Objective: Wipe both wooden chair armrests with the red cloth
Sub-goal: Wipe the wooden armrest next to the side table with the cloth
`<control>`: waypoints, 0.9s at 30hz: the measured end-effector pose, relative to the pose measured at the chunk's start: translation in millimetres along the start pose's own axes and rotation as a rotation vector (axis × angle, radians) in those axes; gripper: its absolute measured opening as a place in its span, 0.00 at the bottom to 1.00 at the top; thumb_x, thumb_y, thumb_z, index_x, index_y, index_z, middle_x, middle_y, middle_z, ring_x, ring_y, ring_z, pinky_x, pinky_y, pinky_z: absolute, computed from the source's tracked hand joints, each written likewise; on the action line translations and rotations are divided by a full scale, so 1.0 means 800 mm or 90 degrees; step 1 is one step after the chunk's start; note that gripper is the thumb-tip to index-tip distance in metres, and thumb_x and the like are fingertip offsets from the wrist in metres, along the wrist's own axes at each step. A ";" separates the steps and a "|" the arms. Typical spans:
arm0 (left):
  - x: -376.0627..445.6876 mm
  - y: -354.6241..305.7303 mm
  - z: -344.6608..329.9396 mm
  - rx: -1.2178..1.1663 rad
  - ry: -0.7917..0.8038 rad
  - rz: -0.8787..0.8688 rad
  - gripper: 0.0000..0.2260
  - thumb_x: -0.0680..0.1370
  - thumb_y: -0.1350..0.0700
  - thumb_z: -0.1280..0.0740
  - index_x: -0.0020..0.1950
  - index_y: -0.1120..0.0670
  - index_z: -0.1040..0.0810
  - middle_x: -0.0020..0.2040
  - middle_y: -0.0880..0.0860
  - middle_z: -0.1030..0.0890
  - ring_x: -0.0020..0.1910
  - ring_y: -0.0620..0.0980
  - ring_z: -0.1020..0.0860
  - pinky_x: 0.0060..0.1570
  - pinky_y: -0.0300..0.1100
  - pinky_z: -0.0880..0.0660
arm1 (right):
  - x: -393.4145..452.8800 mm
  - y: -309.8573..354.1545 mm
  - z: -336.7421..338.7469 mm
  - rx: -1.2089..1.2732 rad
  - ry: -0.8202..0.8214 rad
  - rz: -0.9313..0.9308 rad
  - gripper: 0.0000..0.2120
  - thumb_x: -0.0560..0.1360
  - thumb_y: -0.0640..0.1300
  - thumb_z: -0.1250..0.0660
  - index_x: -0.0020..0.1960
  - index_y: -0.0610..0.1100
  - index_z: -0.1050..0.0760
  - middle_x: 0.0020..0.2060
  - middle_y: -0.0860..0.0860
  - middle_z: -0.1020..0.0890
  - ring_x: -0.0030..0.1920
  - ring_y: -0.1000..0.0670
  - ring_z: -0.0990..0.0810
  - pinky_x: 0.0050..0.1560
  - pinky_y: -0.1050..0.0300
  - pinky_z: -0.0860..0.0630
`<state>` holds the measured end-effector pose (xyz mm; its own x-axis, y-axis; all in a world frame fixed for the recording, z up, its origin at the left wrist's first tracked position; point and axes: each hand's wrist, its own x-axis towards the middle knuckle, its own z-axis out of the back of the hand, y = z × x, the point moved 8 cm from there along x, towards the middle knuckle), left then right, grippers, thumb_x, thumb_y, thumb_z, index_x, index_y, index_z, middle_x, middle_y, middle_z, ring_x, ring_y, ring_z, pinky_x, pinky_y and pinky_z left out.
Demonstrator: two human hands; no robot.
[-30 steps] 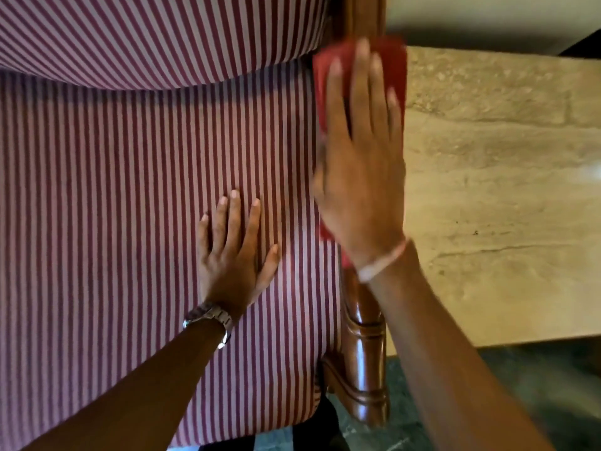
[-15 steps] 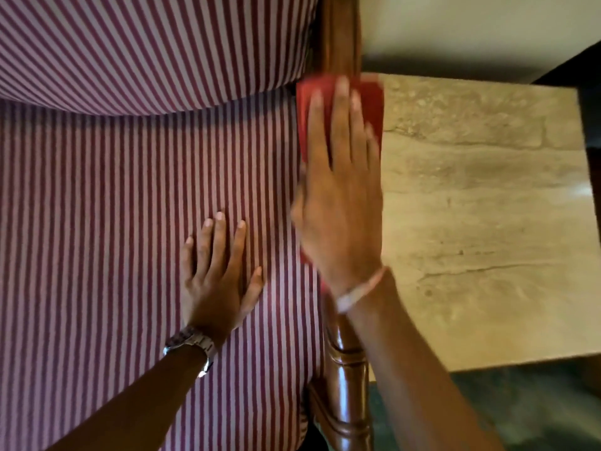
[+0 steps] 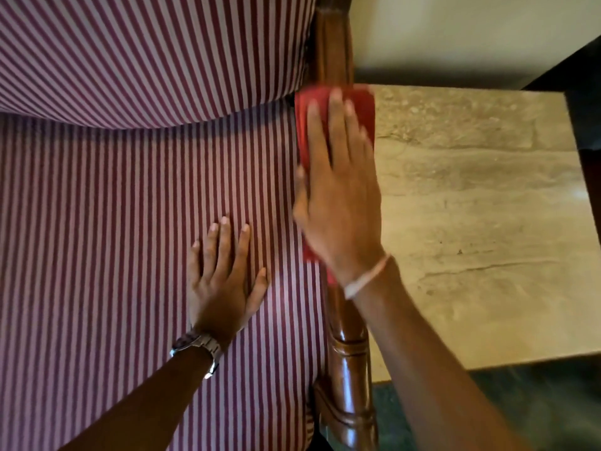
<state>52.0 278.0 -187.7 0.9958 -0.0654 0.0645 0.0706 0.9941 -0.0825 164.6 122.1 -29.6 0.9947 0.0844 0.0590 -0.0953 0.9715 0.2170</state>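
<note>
Currently the right hand [image 3: 341,196] is lying flat, fingers extended, pressing the red cloth [image 3: 335,125] onto the wooden armrest [image 3: 348,362], whose long axis is running away from the camera. Left hand [image 3: 224,288] is resting open-palmed on the striped seat [image 3: 113,239].

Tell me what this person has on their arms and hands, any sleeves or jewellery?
No sleeves show; both forearms are bare. The left hand has a silver metal-link watch on its wrist. The right hand has a thin pale band around its wrist. No rings or gloves can be seen.
</note>
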 end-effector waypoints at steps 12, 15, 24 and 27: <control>0.000 -0.001 0.005 0.004 0.013 0.001 0.33 0.82 0.37 0.50 0.83 0.53 0.43 0.83 0.61 0.40 0.81 0.62 0.38 0.77 0.62 0.39 | 0.017 0.000 0.003 -0.010 0.032 -0.005 0.35 0.82 0.50 0.42 0.84 0.45 0.55 0.84 0.43 0.54 0.84 0.44 0.56 0.84 0.44 0.53; 0.002 -0.001 0.009 -0.020 0.005 0.003 0.33 0.82 0.37 0.50 0.83 0.54 0.41 0.82 0.62 0.39 0.80 0.62 0.37 0.76 0.63 0.38 | -0.083 -0.001 0.003 0.023 0.036 -0.008 0.35 0.82 0.50 0.41 0.83 0.44 0.52 0.84 0.43 0.52 0.84 0.44 0.55 0.84 0.44 0.50; 0.002 -0.003 0.009 0.005 0.011 0.001 0.33 0.82 0.37 0.51 0.83 0.54 0.42 0.83 0.62 0.40 0.81 0.62 0.38 0.77 0.62 0.38 | 0.028 -0.004 0.000 -0.012 0.046 -0.012 0.36 0.82 0.51 0.41 0.84 0.45 0.54 0.84 0.43 0.53 0.84 0.43 0.55 0.84 0.45 0.54; 0.002 -0.003 0.008 -0.001 0.029 -0.002 0.33 0.82 0.37 0.50 0.83 0.54 0.43 0.83 0.61 0.40 0.81 0.62 0.38 0.77 0.62 0.38 | -0.067 -0.003 0.001 0.010 0.041 -0.023 0.37 0.81 0.51 0.39 0.84 0.45 0.52 0.84 0.43 0.51 0.84 0.44 0.55 0.84 0.43 0.50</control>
<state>53.1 276.2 -181.4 0.9972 -0.0716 0.0197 0.0731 0.9938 -0.0838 111.3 115.5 -32.8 0.9979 0.0637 -0.0124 -0.0590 0.9705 0.2340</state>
